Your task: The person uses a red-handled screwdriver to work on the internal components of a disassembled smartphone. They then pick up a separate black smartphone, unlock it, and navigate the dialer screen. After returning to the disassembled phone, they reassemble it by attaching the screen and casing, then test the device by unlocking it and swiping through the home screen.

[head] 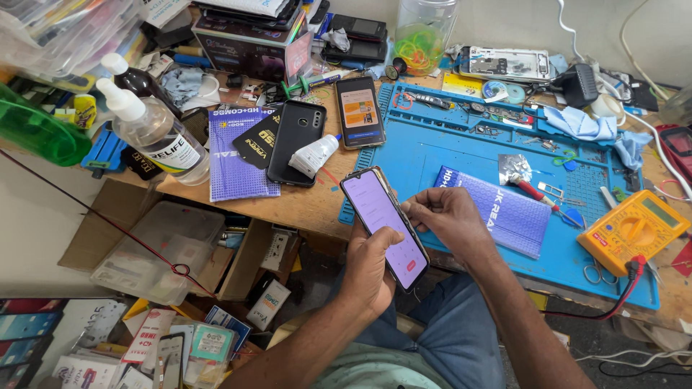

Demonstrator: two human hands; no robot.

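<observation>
My left hand (371, 270) grips a smartphone (382, 216) with a lit purple-white screen from below, thumb resting on the glass. My right hand (447, 220) pinches the phone's right edge with its fingertips. The phone is held over the near edge of the wooden workbench, above my lap in blue jeans. Beside my right hand lies a purple flat packet (504, 216) on the blue work mat (432, 151).
A second lit phone (360, 112) and a black phone (295, 140) with a white glue tube (314, 155) lie on the bench. A yellow multimeter (631, 230) sits at right, a red screwdriver (533, 191) on the mat, clear bottles (155, 130) at left, boxes below.
</observation>
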